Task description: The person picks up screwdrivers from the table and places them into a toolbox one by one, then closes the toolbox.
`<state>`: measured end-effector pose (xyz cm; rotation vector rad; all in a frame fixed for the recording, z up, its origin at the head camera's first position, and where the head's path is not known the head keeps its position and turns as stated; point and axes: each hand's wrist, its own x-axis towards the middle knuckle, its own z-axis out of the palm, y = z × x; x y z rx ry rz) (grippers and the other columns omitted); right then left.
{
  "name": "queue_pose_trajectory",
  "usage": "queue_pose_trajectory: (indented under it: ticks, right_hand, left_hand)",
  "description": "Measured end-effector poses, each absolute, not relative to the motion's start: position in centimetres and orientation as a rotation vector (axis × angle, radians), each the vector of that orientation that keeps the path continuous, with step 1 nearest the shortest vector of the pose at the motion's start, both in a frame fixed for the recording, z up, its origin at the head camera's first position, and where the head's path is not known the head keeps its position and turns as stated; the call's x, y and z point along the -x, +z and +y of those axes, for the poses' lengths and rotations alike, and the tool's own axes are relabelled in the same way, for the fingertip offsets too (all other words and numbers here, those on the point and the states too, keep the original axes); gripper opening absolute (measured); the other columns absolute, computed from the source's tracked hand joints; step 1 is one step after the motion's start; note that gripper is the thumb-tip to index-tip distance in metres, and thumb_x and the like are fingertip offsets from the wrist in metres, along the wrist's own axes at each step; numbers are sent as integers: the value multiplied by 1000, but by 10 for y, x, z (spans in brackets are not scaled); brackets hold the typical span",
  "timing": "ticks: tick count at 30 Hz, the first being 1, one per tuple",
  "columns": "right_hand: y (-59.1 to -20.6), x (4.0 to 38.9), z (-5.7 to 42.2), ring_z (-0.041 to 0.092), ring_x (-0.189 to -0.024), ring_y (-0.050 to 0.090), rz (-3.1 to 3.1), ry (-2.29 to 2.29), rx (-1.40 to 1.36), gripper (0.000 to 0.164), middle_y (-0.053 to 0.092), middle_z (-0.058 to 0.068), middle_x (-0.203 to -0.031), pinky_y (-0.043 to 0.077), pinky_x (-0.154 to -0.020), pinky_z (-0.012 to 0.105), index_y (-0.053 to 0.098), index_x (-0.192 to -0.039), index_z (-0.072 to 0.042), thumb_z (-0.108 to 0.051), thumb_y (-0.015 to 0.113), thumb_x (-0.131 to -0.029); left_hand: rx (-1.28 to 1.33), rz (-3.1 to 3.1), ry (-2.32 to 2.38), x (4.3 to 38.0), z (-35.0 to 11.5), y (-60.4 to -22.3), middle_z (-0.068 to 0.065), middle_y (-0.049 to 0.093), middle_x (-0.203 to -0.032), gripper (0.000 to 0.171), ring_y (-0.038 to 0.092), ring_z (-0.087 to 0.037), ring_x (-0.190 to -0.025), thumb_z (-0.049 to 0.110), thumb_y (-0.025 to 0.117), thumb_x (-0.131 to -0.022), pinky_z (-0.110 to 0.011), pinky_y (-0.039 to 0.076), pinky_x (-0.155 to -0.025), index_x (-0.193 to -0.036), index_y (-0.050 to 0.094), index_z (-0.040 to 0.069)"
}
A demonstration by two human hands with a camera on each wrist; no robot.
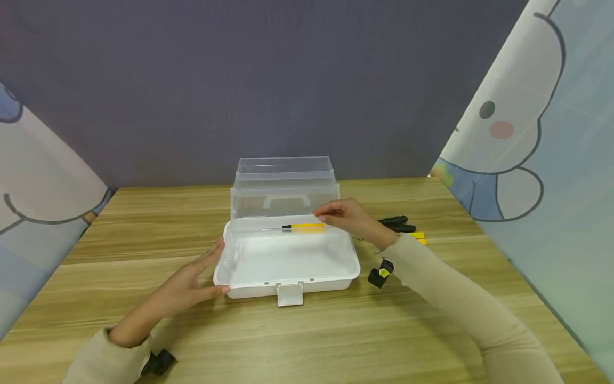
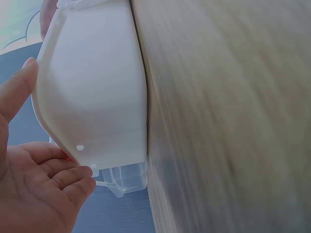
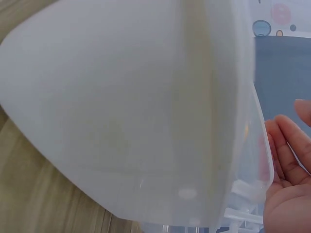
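Observation:
A white plastic toolbox (image 1: 288, 261) sits on the table, its clear lid with tiered trays (image 1: 285, 184) raised at the back. Along the box's back side lies a screwdriver (image 1: 306, 228) with a yellow and black handle and thin shaft. My left hand (image 1: 192, 282) rests at the box's left side, thumb at the front corner and fingers spread along the rim; in the left wrist view the left palm (image 2: 39, 189) holds nothing. Over the back right corner is my right hand (image 1: 349, 217), its slightly bent fingers beside the screwdriver's handle end. The right wrist view shows these fingers (image 3: 291, 160) by the clear plastic edge.
Right of the box, partly behind my right wrist, lie tools with black handles (image 1: 398, 224) and yellow handles (image 1: 419, 237). A latch (image 1: 290, 295) hangs down at the box's front. A dark wall panel (image 1: 278, 90) rises behind the wooden table (image 1: 336, 341).

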<state>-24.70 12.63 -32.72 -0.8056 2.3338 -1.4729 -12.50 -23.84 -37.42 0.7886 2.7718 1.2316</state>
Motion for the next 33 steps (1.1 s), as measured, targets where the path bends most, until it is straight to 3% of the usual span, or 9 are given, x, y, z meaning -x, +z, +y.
queue_pose_trajectory:
  ticks: [14, 22, 33]
  right_hand:
    - [-329, 241, 135, 24, -105, 61, 2360, -1537, 797, 27, 64, 14, -116, 49, -89, 31, 65, -116, 1, -13, 61, -93]
    - [-330, 236, 150, 27, -112, 58, 2311, -1596, 766, 36, 63, 9, -121, 48, -91, 30, 62, -121, 0, -21, 63, -92]
    - [-329, 233, 175, 26, -112, 59, 2342, -1635, 729, 37, 62, 13, -124, 50, -87, 30, 61, -123, -2, -21, 63, -92]
  left_hand:
    - [-754, 2766, 1194, 126, -240, -378, -24, 14, -153, 89, 18, -52, -134, 26, 73, -83, 0, 10, -96, -147, 20, -4]
    - [-760, 2754, 1199, 126, -240, -375, -23, 13, -153, 89, 17, -50, -135, 26, 72, -83, 0, 10, -97, -148, 19, -3]
    - [-761, 2760, 1196, 127, -240, -374, -24, 13, -153, 89, 17, -50, -135, 26, 73, -83, 0, 10, -97, -147, 19, -4]
